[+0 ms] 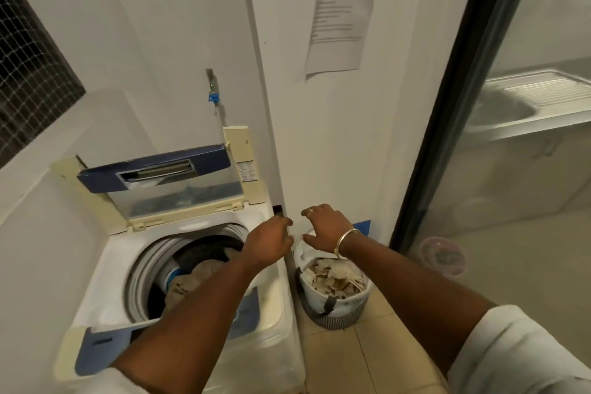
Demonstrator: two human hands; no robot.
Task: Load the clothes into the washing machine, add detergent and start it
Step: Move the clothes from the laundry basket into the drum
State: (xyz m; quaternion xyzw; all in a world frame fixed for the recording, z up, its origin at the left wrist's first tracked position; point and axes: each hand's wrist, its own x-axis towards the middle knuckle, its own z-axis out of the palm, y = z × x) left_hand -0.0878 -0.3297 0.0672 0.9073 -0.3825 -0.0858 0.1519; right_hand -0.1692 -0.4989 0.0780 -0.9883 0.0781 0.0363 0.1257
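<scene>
One washing machine [179, 265] stood at the left, top-loading, its single folding lid [166, 182] raised upright at the back and the drum mouth uncovered. Inside the drum lay a heap of clothes [195, 275], beige and dark pieces mixed together (how many could not be counted). One tap [212, 86] with a blue fitting stuck out of the wall above the machine.

Two bare forearms reached forward over the scene. The left hand [268, 241] hung over the machine's right rear corner, back of the hand up, fingers curled loosely downward and held close together; whether they touched the rim or gripped anything could not be told. Just to its right, apart from it, the right hand [324, 227] hovered above the basket, fingers spread and slightly bent, thumb held out below them, holding nothing. It wore one ring and one metal bangle [347, 243] at the wrist.

One laundry basket [335, 310] sat on the tiled floor beside the machine, pale crumpled clothes in it. One printed sheet [340, 13] was stuck on the wall above. One sink [524, 102] showed behind glass at the far right.
</scene>
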